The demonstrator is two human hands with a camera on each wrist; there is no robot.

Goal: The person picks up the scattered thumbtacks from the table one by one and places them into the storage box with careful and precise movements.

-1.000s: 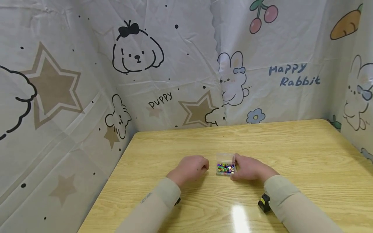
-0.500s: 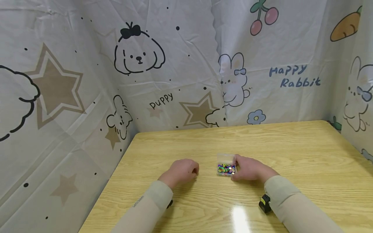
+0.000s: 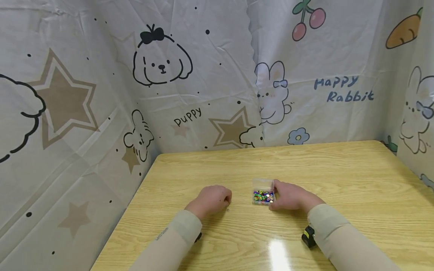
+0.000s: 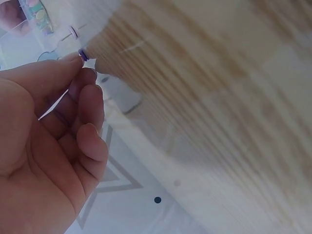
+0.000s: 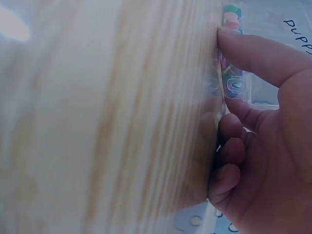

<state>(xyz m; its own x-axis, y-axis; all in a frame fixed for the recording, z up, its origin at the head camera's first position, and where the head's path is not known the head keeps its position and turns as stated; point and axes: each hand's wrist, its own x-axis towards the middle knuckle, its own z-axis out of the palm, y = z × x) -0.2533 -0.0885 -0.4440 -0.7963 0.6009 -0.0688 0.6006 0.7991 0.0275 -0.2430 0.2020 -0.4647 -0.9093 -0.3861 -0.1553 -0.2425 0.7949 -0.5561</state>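
Note:
My left hand (image 3: 211,200), left of the box, pinches a small purple thumbtack (image 4: 83,54) between thumb and forefinger just above the table. A pink thumbtack (image 4: 73,32) lies close beyond the fingertips in the left wrist view. My right hand (image 3: 291,196) grips the right side of a small clear plastic box (image 5: 236,86), thumb on the near side and fingers behind. The box sits on the table with its clear lid (image 3: 263,184) raised at the back. Inside lie many colourful, shiny round-headed tacks (image 3: 262,196).
The light wooden table (image 3: 210,169) reaches back to a white printed curtain (image 3: 190,94) on the far, left and right sides. A black wrist camera (image 3: 308,237) hangs under the right sleeve. Light glares on the table's near part.
My left hand has moved left and slightly toward me, away from the box, then stayed nearly still over the last half second. The right hand and the box keep their place.

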